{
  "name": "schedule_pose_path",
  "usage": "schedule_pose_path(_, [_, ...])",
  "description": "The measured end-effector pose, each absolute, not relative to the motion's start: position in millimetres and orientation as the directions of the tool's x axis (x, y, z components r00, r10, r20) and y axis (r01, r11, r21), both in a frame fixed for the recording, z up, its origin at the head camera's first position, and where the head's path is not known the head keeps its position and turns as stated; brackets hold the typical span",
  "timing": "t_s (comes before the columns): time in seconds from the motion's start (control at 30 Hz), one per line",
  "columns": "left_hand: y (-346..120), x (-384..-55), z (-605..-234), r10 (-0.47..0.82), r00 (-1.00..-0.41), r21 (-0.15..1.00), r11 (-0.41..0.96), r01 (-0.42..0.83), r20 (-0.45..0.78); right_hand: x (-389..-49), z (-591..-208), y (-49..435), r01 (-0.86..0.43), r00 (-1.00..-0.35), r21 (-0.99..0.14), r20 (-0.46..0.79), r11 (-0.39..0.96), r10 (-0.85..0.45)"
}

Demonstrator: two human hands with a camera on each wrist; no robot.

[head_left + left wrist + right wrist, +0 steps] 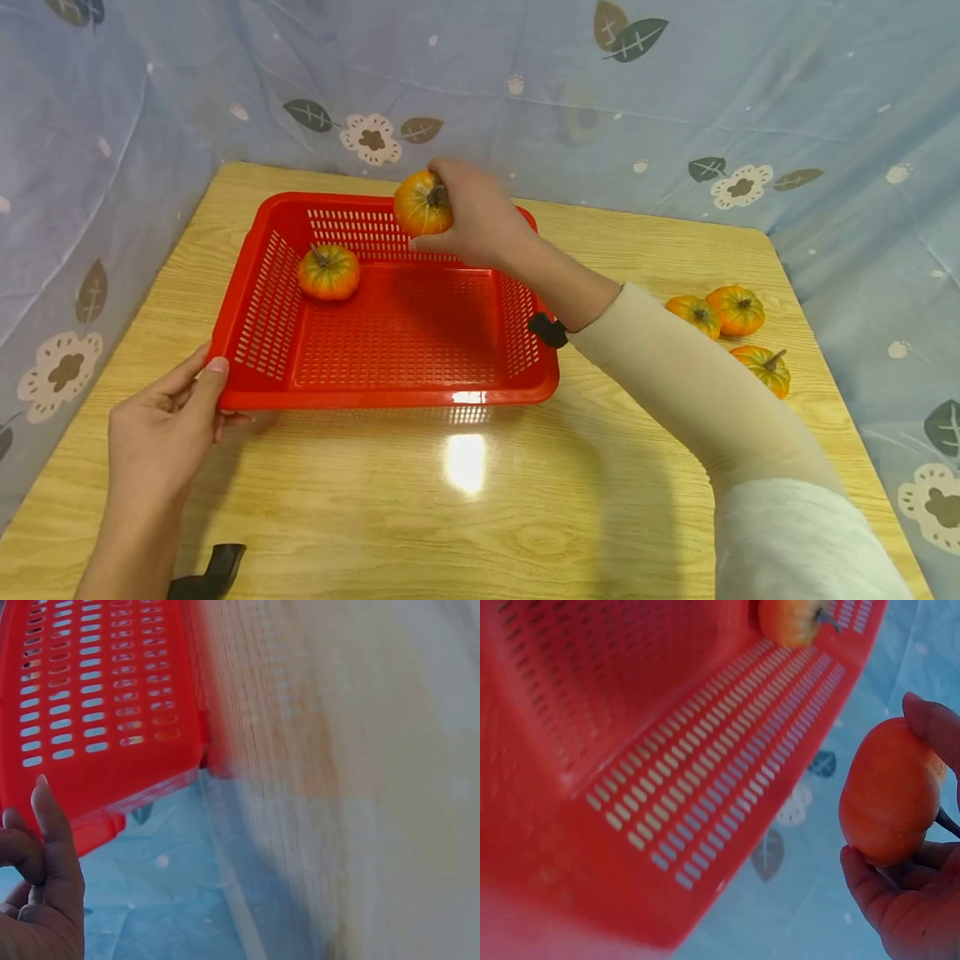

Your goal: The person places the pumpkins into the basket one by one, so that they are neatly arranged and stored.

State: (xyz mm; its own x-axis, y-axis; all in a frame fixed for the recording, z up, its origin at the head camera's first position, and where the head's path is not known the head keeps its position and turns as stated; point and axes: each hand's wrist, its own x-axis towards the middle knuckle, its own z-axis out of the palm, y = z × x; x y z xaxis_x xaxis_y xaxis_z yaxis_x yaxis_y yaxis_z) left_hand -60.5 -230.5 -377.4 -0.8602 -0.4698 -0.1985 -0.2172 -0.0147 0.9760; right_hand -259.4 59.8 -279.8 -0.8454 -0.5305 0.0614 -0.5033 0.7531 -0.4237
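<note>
A red plastic basket (397,398) with slotted walls stands on the wooden table. My left hand (161,425) grips its near left corner, thumb on the rim and fingers beneath; the left wrist view shows the basket's outer wall (97,682) beside the fingers. Above the far side of the basket, my right hand (480,212) holds a small orange pumpkin (422,204) by its sides. In the right wrist view that pumpkin (891,793) sits between thumb and fingers, apart from the rim. Inside the basket, toward the left wall, lies another small pumpkin (330,273).
To the right on the table (420,533) are three more small pumpkins, one at the back (737,310), one partly behind the sleeve (693,315) and one nearer (763,368). A blue patterned cloth (510,92) hangs behind and beside the table.
</note>
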Motion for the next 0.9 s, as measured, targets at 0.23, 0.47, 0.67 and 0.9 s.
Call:
schedule_pose_path(0.23, [-229.2, -62.4, -378.4, -0.467, -0.863, 0.978, -0.025, -0.207, -0.195, -262.2, -294.4, 39.8, -0.485, -0.821, -0.424, -0.081, 0.765, -0.565])
schedule_pose_path(0.47, [-233.3, -59.5, -377.9, -0.444, -0.865, 0.968, -0.021, -0.250, -0.233, -263.0, -315.4, 16.5, -0.492, -0.803, -0.330, -0.185, 0.806, -0.566])
schedule_pose_path(0.67, [-234.3, -59.8, -379.8, -0.446, -0.867, 0.969, -0.009, -0.246, -0.224, -261.5, -334.6, 3.7, -0.510, -0.799, -0.242, -0.224, 0.826, -0.559])
schedule_pose_path(0.9, [-233.9, -61.7, -380.8, -0.466, -0.857, 0.971, -0.024, -0.236, -0.220, -260.6, -346.2, -8.3, -0.492, -0.795, -0.197, -0.296, 0.848, -0.530])
